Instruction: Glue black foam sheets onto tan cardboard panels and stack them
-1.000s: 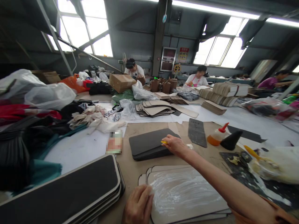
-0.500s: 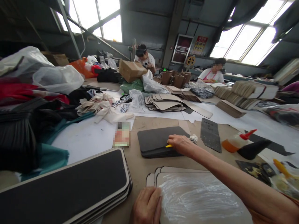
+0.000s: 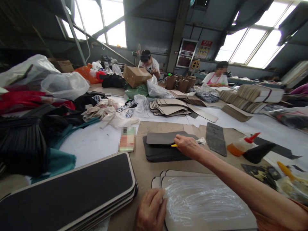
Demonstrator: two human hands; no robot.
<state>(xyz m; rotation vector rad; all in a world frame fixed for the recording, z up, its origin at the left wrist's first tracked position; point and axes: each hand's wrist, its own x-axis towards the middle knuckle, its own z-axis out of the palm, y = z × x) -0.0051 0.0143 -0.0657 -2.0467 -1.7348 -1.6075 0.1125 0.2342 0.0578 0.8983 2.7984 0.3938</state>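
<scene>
My right hand [image 3: 186, 146] is closed around a brush; its yellow handle end [image 3: 174, 145] sticks out on the left and its white bristles [image 3: 201, 141] on the right. The same fingers pinch the near edge of a thin black sheet [image 3: 158, 138], raised off a stack of black sheets [image 3: 163, 155]. My left hand [image 3: 151, 208] has its curled fingers and thumb at the left edge of a beige board [image 3: 207, 202]. Streaks of whitish glue cover that board, which lies on other beige boards [image 3: 178, 173].
At left lies a stack of black-faced boards [image 3: 72, 192]. A red-tipped bottle [image 3: 237, 147] of orange liquid and a tub with a yellow-handled tool [image 3: 286, 171] stand at right. Plastic bags, fabric and board stacks [image 3: 168, 106] fill the back, where two people [image 3: 150, 64] sit.
The top black sheet has come up off its stack at the near edge, lifted by my right hand, which still has the brush. My left hand stays at the glued board.
</scene>
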